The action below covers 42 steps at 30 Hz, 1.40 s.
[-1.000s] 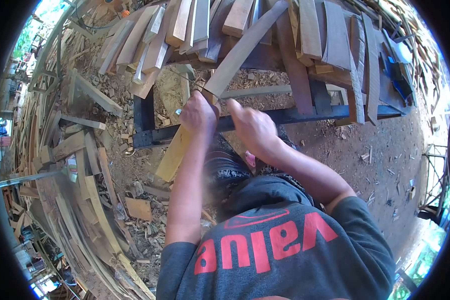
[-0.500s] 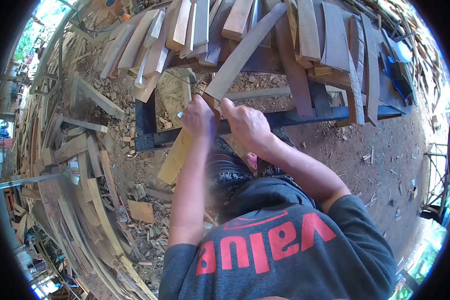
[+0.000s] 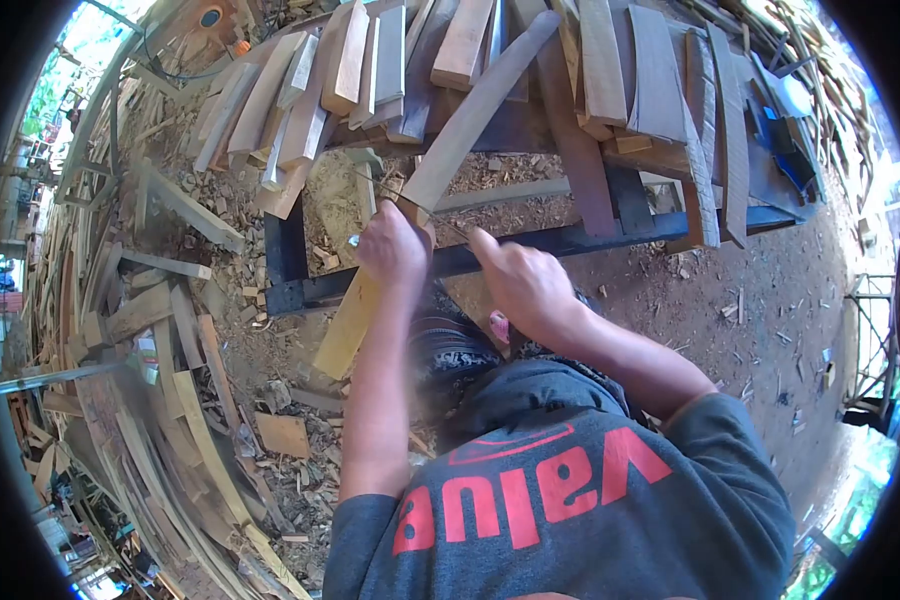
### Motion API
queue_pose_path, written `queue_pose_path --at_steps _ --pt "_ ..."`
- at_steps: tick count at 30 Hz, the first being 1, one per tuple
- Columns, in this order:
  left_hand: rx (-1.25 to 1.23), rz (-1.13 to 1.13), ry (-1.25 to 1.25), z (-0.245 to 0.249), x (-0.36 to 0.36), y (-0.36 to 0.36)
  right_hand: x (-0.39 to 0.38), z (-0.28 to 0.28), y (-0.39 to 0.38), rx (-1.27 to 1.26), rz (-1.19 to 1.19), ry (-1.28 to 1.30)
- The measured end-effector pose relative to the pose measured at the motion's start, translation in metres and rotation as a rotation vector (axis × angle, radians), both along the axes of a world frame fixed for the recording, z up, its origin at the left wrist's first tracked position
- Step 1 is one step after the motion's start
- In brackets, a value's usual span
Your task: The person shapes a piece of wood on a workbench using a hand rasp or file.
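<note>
A long grey-brown plank (image 3: 485, 110) slants down from the pile toward my left hand (image 3: 394, 245). My left hand is closed around the wood at the plank's lower end, and a yellowish length of wood (image 3: 350, 320) runs on below the fist in nearly the same line. A thin, dark, straight tool (image 3: 377, 184) crosses the wood by my left knuckles, its far end beyond the board on the left. My right hand (image 3: 530, 285) is closed on the tool's near end, to the right of the wood; its handle is hidden by the fingers, and I cannot tell the tool's kind.
Several cut wooden pieces (image 3: 345, 60) lie side by side across a bench with a dark metal frame (image 3: 490, 255). Long boards (image 3: 185, 430) and offcuts cover the ground at left. Wood chips lie on the dirt floor (image 3: 750, 330). A blue object (image 3: 795, 150) sits at the bench's right end.
My right hand has drawn back down and to the right, away from my left fist, and the thin tool has slid the same way. My left hand keeps its hold on the wood.
</note>
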State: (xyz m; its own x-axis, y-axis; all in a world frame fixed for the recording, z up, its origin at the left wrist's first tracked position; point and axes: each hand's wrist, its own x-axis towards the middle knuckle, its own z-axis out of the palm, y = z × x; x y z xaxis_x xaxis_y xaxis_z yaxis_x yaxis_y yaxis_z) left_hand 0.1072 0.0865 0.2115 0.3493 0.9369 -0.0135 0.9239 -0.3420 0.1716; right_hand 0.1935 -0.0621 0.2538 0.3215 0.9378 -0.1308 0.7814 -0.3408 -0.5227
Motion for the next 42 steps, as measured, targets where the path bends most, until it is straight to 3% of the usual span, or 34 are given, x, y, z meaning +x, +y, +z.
queue_pose_path --at_steps 4,8,14,20,26,32,34,36,38,42 --pt "-0.005 0.015 0.018 -0.003 0.001 0.001 -0.004 0.004 0.002 -0.019 -0.029 0.004" --pt "0.017 0.031 0.022 -0.005 0.002 0.004 -0.003 -0.022 0.044 0.187 -0.012 0.014" --pt "-0.023 0.017 0.027 0.004 0.003 -0.001 0.001 0.000 -0.001 -0.019 0.012 -0.053" --pt "0.001 0.014 0.007 -0.004 0.001 0.004 -0.003 -0.018 0.048 0.135 -0.015 -0.015" --pt "-0.061 0.044 0.038 0.007 0.004 -0.001 0.004 0.000 -0.008 -0.039 0.018 -0.032" --pt "0.029 0.013 0.026 -0.007 0.001 0.003 -0.001 -0.020 0.047 0.157 0.008 0.012" --pt "0.027 -0.004 0.014 -0.007 -0.002 -0.001 0.001 -0.011 0.028 0.186 0.011 0.021" --pt "0.019 -0.017 -0.003 -0.002 0.001 -0.002 0.003 0.012 0.004 -0.025 0.036 -0.020" --pt "-0.035 0.021 0.009 0.003 0.003 -0.003 0.003 0.003 0.005 -0.069 0.017 -0.029" --pt "0.058 -0.038 -0.044 -0.006 -0.002 -0.003 -0.001 -0.015 0.045 0.084 0.001 0.021"
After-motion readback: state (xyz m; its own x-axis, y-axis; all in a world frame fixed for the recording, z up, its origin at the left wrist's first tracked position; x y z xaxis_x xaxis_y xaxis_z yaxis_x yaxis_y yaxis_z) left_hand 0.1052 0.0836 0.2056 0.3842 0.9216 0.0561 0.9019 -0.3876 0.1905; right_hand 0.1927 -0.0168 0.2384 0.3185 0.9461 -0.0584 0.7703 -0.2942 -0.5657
